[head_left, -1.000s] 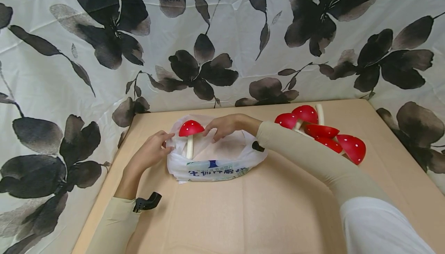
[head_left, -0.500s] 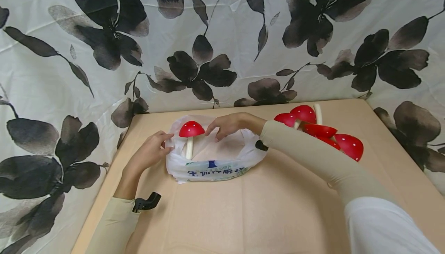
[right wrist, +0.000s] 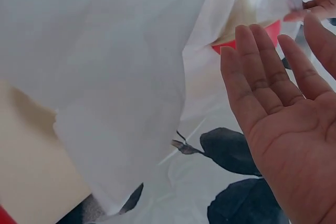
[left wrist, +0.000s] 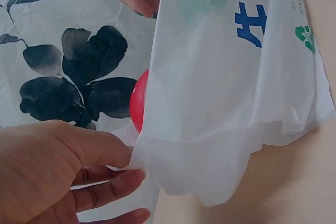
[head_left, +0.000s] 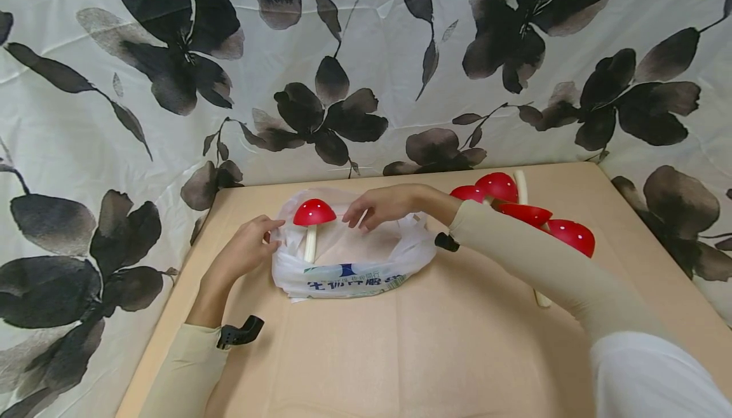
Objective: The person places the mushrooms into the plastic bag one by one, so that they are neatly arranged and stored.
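A white plastic bag with blue and green print lies on the table, its mouth spread wide. Inside it stands a toy mushroom with a white-dotted red cap and a pale stem. My left hand pinches the bag's left rim between thumb and forefinger, as the left wrist view shows. Over the bag's mouth, just right of the mushroom cap, hovers my right hand. Its fingers are loosely bent in the head view and hold nothing; in the right wrist view the palm faces the camera.
Several more red toy mushrooms lie piled at the table's back right, partly hidden by the right sleeve. A pale stem end shows below that sleeve. A floral cloth hangs behind the light-wood table.
My right hand has drawn back a little to the right, away from the mushroom cap. The mushroom stays upright in the bag, and the left hand keeps its place on the rim.
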Motion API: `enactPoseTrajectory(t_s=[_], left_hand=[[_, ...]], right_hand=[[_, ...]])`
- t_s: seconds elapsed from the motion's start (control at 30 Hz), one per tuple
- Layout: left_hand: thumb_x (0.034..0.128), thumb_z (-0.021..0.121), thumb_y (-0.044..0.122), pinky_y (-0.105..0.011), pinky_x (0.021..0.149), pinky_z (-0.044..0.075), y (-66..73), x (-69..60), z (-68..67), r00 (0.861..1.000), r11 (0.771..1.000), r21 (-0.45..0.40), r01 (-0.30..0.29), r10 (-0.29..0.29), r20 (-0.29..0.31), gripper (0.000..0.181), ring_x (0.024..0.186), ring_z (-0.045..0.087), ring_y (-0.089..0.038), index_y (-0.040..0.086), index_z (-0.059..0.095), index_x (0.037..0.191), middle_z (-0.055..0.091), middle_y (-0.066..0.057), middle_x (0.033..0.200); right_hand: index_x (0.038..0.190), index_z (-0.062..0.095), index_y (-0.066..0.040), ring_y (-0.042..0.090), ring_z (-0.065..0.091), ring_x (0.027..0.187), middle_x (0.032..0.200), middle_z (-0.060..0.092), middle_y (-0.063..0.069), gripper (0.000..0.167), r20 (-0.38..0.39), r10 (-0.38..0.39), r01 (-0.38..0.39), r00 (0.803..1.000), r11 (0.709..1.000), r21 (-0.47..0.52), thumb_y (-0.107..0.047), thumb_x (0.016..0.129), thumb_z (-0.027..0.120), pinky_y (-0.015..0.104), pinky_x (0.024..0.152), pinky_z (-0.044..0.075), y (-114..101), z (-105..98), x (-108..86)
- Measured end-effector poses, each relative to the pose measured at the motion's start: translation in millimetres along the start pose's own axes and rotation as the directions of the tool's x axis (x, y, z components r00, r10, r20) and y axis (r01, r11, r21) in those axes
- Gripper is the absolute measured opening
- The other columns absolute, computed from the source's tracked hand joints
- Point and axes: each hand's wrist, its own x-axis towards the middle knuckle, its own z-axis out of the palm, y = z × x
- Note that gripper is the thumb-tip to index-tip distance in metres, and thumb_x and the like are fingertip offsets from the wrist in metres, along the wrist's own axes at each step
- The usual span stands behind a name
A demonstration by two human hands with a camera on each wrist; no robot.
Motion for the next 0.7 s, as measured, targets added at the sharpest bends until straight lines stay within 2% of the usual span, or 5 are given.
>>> enactPoseTrajectory(t_s=[0.1, 0.33, 0.7], left_hand=[[0.0865, 0.065, -0.005, -0.032, 0.068, 0.047, -0.8, 0.1, 0.4, 1.0, 1.0, 0.013, -0.009, 0.009, 0.0, 0.041, 0.08, 0.057, -0.025, -0.014, 0.063, 0.126, 0.059, -0.013, 0.09], [0.0876, 0.065, -0.004, -0.032, 0.068, 0.047, 0.3, -2.2, 0.1, 1.0, 1.0, 0.018, 0.008, -0.008, 0.004, 0.042, 0.081, 0.057, -0.025, -0.013, 0.062, 0.128, 0.059, -0.013, 0.091], [0.087, 0.065, -0.005, -0.03, 0.067, 0.046, 2.6, -2.4, -1.2, 1.0, 1.0, 0.021, -0.006, 0.006, -0.008, 0.041, 0.08, 0.056, -0.024, -0.013, 0.063, 0.127, 0.058, -0.013, 0.089]], right_hand=[[0.147, 0.053, -0.01, 0.021, 0.06, 0.125, 0.145, 0.056, 0.016, 0.05, -0.016, -0.01, 0.01, 1.0, 1.0, 0.007, -0.01, 0.098, 0.064, 0.034, 0.104, 0.049, -1, 2, -10.2], [0.147, 0.052, -0.01, 0.031, 0.055, 0.133, 0.141, 0.06, 0.009, 0.05, -0.046, -0.046, 0.045, 0.998, 0.999, -0.02, -0.01, 0.099, 0.063, 0.034, 0.106, 0.048, -5, 4, -35.9], [0.145, 0.055, -0.013, 0.028, 0.057, 0.131, 0.138, 0.062, 0.002, 0.049, -0.143, -0.062, 0.058, 0.988, 0.998, -0.032, -0.015, 0.098, 0.066, 0.036, 0.107, 0.048, 2, -1, -82.5]])
